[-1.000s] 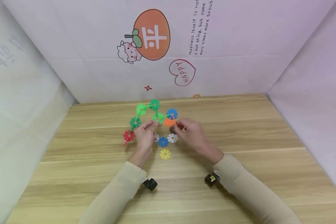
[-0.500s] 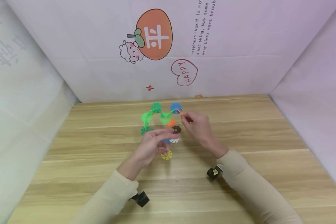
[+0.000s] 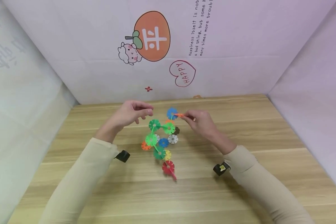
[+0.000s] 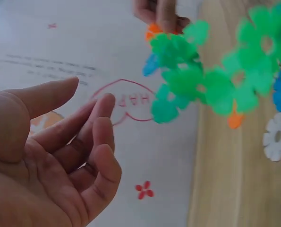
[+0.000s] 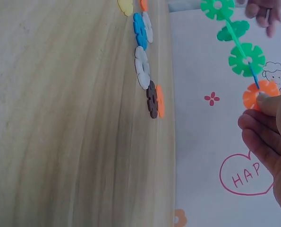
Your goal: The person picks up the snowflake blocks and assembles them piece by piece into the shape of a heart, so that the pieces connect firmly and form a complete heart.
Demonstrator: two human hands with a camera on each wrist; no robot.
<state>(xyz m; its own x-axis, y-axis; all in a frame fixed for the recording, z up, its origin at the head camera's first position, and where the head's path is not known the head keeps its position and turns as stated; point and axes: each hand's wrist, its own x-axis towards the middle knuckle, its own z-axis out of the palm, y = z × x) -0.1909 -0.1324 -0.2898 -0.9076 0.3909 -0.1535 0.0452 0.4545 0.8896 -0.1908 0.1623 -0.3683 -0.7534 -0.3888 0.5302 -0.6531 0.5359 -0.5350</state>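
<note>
The left hand (image 3: 128,113), fingers loosely bent, is apart from the disc chain (image 3: 154,137) hanging over the worktop (image 3: 240,127), blurred in the left wrist view. The chain partly hides a yellow disc (image 3: 168,154) and brown disc (image 3: 177,131). An orange disc (image 3: 180,115), partly covered, is pinched by the right hand (image 3: 200,123).

Between the hands (image 3: 128,113), the linked discs (image 3: 152,127) looked like thin, smooth plastic. Below the hands, the worktop (image 3: 190,193) showed a smooth wood grain (real or printed, unclear); beyond them, the backdrop (image 3: 235,62) seemed matt, lightly creased cloth.
</note>
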